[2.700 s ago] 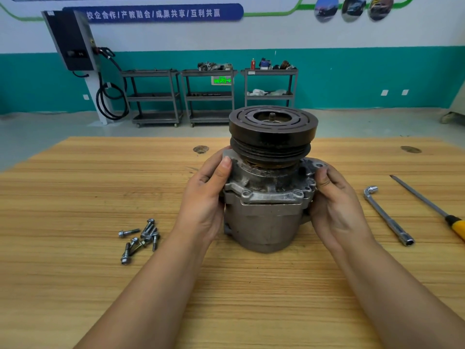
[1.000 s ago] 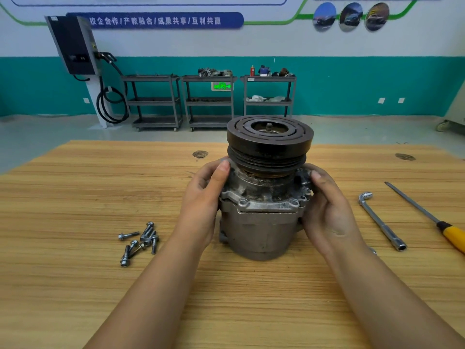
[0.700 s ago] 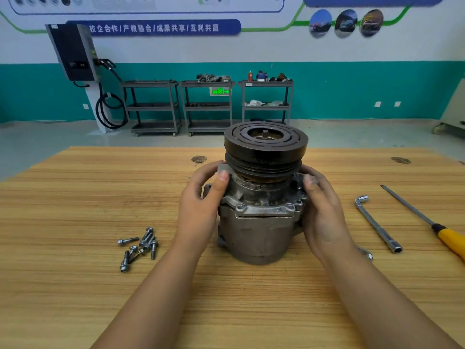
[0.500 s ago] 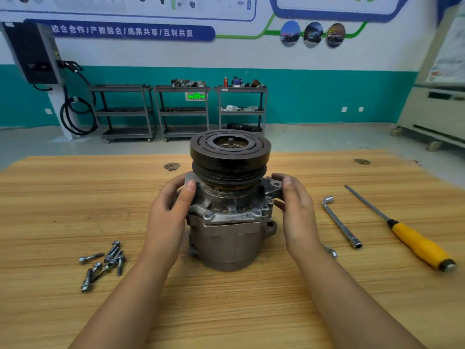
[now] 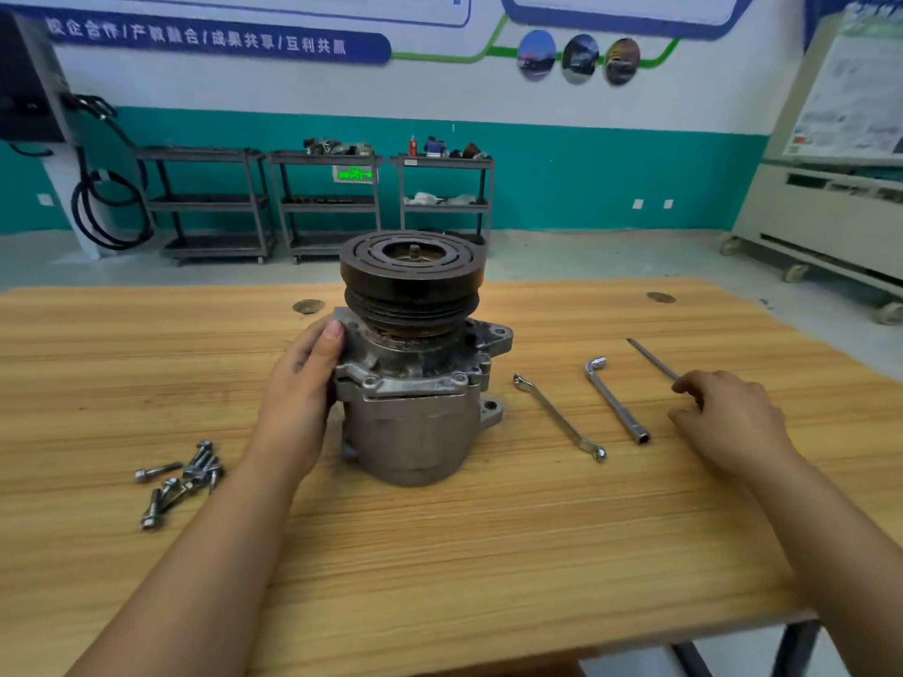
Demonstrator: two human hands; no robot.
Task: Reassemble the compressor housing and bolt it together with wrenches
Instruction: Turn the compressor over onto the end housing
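Observation:
The grey compressor (image 5: 410, 422) stands upright mid-table, its black pulley (image 5: 413, 271) on top. My left hand (image 5: 298, 398) grips its left side, thumb on the upper housing flange. My right hand (image 5: 728, 417) is off to the right, fingers curled down over a screwdriver (image 5: 652, 359). Only the screwdriver's steel shaft shows; the handle is hidden under the hand. A flat wrench (image 5: 559, 417) and an L-shaped socket wrench (image 5: 615, 400) lie between the compressor and my right hand. Several loose bolts (image 5: 181, 476) lie in a heap to the left.
The wooden table (image 5: 440, 579) ends close on the right, its front right corner near my right forearm. Beyond the table stand metal shelf carts (image 5: 322, 207) by the teal wall and a white cabinet on wheels (image 5: 830, 222) at right.
My right hand has let go of the compressor's right side and moved right, onto the screwdriver. The flat wrench it hid now shows. My left hand stays on the housing.

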